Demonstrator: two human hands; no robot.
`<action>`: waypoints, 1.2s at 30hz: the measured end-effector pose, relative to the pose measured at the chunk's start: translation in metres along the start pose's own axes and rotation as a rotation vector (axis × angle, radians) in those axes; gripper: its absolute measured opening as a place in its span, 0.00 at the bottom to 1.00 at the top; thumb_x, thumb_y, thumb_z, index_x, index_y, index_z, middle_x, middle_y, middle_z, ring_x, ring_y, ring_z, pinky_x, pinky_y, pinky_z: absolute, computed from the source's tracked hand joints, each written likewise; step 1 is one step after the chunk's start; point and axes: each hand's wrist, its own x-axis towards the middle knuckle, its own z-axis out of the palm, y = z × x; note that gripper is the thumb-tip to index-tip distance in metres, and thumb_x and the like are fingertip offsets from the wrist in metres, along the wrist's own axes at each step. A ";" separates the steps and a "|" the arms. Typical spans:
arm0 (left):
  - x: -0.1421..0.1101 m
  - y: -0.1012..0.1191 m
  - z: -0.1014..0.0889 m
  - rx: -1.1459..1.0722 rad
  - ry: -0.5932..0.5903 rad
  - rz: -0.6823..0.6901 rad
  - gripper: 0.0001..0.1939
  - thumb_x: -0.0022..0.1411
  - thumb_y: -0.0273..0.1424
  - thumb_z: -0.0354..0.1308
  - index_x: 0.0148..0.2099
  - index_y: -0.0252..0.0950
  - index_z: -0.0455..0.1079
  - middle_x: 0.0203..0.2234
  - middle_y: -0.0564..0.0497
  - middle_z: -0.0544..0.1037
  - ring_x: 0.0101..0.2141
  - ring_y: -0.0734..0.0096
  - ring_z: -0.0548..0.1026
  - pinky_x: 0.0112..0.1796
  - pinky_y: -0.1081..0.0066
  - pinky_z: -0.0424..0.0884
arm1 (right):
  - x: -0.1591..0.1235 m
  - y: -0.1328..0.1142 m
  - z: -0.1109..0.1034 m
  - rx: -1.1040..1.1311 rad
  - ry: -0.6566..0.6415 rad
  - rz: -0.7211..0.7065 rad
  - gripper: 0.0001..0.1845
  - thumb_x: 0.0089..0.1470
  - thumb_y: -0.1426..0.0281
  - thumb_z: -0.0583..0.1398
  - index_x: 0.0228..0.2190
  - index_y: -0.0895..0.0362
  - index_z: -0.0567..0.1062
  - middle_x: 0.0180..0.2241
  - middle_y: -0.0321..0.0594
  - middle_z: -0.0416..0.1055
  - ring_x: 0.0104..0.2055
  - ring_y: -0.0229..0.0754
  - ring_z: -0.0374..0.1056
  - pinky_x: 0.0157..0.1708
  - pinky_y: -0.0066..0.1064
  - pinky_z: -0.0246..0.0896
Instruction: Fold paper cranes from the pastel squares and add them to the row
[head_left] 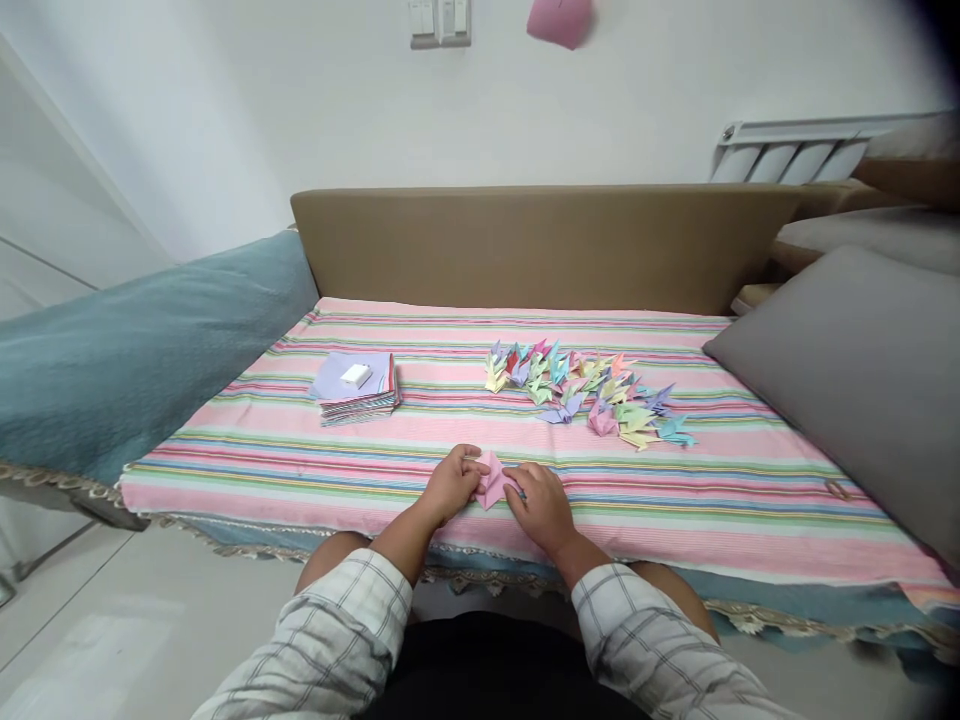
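Observation:
A small pink folded paper (491,480) lies on the striped cloth near its front edge. My left hand (451,484) pinches its left side with curled fingers. On the other side my right hand (541,505) presses and grips the paper, fingers closed on it. Both forearms in checked sleeves reach in from below. Behind the hands, several folded paper cranes (585,392) in pastel colours lie in a loose heap. A stack of coloured paper sheets (357,390) sits to the left with a small white block (356,375) on top.
The striped cloth (300,470) covers a sofa seat with a tan backrest (540,245). A teal blanket (135,350) drapes the left arm. A grey cushion (862,380) lies at the right. A radiator (795,150) is on the wall.

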 end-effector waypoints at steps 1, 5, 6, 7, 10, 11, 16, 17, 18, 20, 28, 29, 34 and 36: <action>0.000 -0.001 0.000 0.023 -0.008 0.010 0.16 0.52 0.22 0.55 0.44 0.36 0.60 0.32 0.51 0.75 0.20 0.81 0.70 0.20 0.79 0.63 | 0.000 0.000 0.000 0.005 -0.001 -0.003 0.14 0.56 0.67 0.54 0.43 0.55 0.73 0.37 0.42 0.69 0.40 0.44 0.63 0.42 0.35 0.55; 0.001 -0.002 0.001 0.074 0.027 -0.012 0.16 0.52 0.21 0.53 0.44 0.37 0.60 0.28 0.55 0.73 0.18 0.82 0.68 0.20 0.80 0.63 | 0.000 0.001 0.002 0.012 0.013 0.001 0.14 0.56 0.67 0.54 0.43 0.55 0.73 0.38 0.43 0.68 0.40 0.44 0.62 0.42 0.35 0.54; 0.001 -0.001 0.002 0.062 0.029 -0.029 0.16 0.53 0.22 0.53 0.45 0.37 0.60 0.28 0.55 0.72 0.18 0.82 0.68 0.20 0.80 0.63 | 0.000 0.002 0.002 0.011 0.016 0.001 0.14 0.56 0.67 0.54 0.43 0.56 0.73 0.38 0.43 0.68 0.41 0.44 0.62 0.43 0.35 0.54; 0.001 -0.001 0.002 0.041 0.022 -0.044 0.16 0.54 0.23 0.53 0.46 0.37 0.60 0.28 0.55 0.72 0.19 0.82 0.68 0.20 0.80 0.64 | 0.000 0.002 0.003 0.009 0.019 0.000 0.15 0.56 0.67 0.54 0.44 0.56 0.73 0.38 0.43 0.68 0.41 0.44 0.62 0.43 0.35 0.54; 0.002 -0.001 0.002 -0.024 -0.023 -0.042 0.18 0.54 0.27 0.55 0.48 0.37 0.59 0.28 0.54 0.72 0.21 0.81 0.70 0.23 0.79 0.65 | 0.000 0.003 0.003 0.006 0.018 -0.010 0.15 0.56 0.67 0.54 0.44 0.56 0.73 0.38 0.43 0.68 0.41 0.44 0.62 0.43 0.35 0.55; 0.002 -0.001 0.002 -0.025 -0.037 -0.030 0.19 0.54 0.27 0.55 0.49 0.36 0.58 0.27 0.55 0.72 0.21 0.81 0.70 0.23 0.79 0.65 | 0.000 0.003 0.003 0.008 0.016 -0.012 0.15 0.56 0.67 0.54 0.44 0.56 0.73 0.38 0.43 0.68 0.40 0.44 0.62 0.43 0.35 0.55; 0.003 -0.006 0.003 0.055 -0.064 0.030 0.19 0.54 0.25 0.52 0.50 0.35 0.60 0.18 0.60 0.68 0.17 0.79 0.67 0.22 0.78 0.62 | 0.000 0.002 0.001 0.014 0.004 -0.010 0.15 0.56 0.67 0.54 0.44 0.56 0.73 0.36 0.43 0.68 0.40 0.44 0.62 0.42 0.35 0.55; 0.003 -0.006 0.004 0.054 -0.063 0.033 0.20 0.54 0.25 0.52 0.50 0.35 0.60 0.18 0.60 0.68 0.17 0.79 0.67 0.23 0.78 0.62 | 0.000 0.001 0.001 0.014 0.004 -0.011 0.15 0.56 0.67 0.54 0.44 0.56 0.73 0.36 0.43 0.68 0.40 0.44 0.62 0.42 0.35 0.55; 0.003 -0.007 0.004 0.043 -0.064 0.027 0.21 0.53 0.24 0.52 0.51 0.35 0.60 0.18 0.60 0.69 0.18 0.79 0.68 0.23 0.78 0.63 | 0.000 0.001 0.001 0.014 0.004 -0.012 0.15 0.56 0.67 0.54 0.44 0.56 0.73 0.36 0.43 0.68 0.40 0.44 0.62 0.42 0.35 0.55; 0.001 -0.006 0.004 0.015 -0.069 0.008 0.21 0.53 0.24 0.52 0.51 0.35 0.59 0.18 0.60 0.68 0.18 0.79 0.68 0.24 0.78 0.64 | 0.001 0.001 0.001 0.014 0.002 -0.009 0.15 0.56 0.67 0.54 0.44 0.56 0.73 0.37 0.43 0.68 0.40 0.44 0.62 0.42 0.35 0.54; -0.008 0.002 0.003 0.059 -0.183 0.114 0.21 0.49 0.22 0.51 0.48 0.35 0.61 0.24 0.57 0.71 0.25 0.79 0.68 0.28 0.77 0.62 | 0.000 0.002 0.002 0.026 0.005 -0.004 0.15 0.56 0.67 0.53 0.44 0.55 0.73 0.37 0.43 0.68 0.40 0.44 0.62 0.41 0.35 0.54; -0.009 0.003 0.002 0.103 -0.221 0.145 0.20 0.49 0.22 0.52 0.47 0.35 0.62 0.27 0.55 0.72 0.27 0.77 0.69 0.30 0.76 0.63 | 0.000 0.003 0.003 0.029 0.003 -0.003 0.15 0.57 0.67 0.53 0.44 0.55 0.73 0.37 0.43 0.68 0.40 0.44 0.62 0.41 0.35 0.54; -0.013 0.006 -0.001 0.603 -0.245 0.263 0.26 0.41 0.30 0.66 0.45 0.36 0.65 0.31 0.54 0.71 0.32 0.71 0.69 0.32 0.74 0.61 | 0.000 0.003 0.003 0.048 -0.008 0.009 0.14 0.56 0.67 0.53 0.43 0.55 0.73 0.37 0.42 0.68 0.40 0.44 0.62 0.41 0.35 0.54; -0.012 0.006 0.000 0.822 -0.176 0.287 0.20 0.41 0.32 0.67 0.39 0.36 0.67 0.28 0.55 0.71 0.30 0.71 0.68 0.29 0.74 0.59 | 0.000 0.002 0.003 0.045 -0.004 0.010 0.14 0.56 0.67 0.53 0.43 0.55 0.72 0.38 0.42 0.69 0.41 0.44 0.62 0.42 0.35 0.54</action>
